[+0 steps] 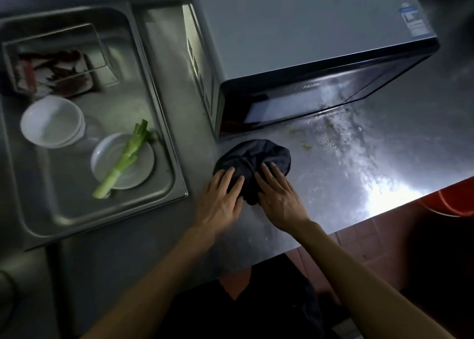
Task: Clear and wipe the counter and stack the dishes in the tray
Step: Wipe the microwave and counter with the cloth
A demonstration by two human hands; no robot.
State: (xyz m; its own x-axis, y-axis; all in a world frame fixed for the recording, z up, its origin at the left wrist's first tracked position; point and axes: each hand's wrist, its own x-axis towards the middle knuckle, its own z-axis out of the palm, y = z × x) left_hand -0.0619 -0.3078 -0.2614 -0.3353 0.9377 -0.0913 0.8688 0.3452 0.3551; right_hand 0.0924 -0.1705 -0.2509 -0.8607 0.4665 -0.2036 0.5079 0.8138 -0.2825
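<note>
— So, what takes up the most room?

— A steel counter (359,174), wet and shining toward its right side, with small greenish scraps scattered near the front of a microwave (295,43) that stands on it at the back.

— And to the left?

— A deep metal tray (164,133) set beside the counter. At its far end sits a smaller metal pan (100,43) with reddish scraps in it. Nearer are stacked white bowls (51,120), then a white plate (143,169) with a green onion stalk (123,161) lying across it, root end over the near rim.

— Where is the cloth?

— A dark cloth (256,156) lies bunched on the counter just in front of the microwave's left corner.

— The hands?

— Both rest on it. The left hand (220,202) lies flat, fingers spread on the cloth's left edge. The right hand (279,200) presses flat too, fingers apart on the cloth's middle. Neither clamps it.
</note>
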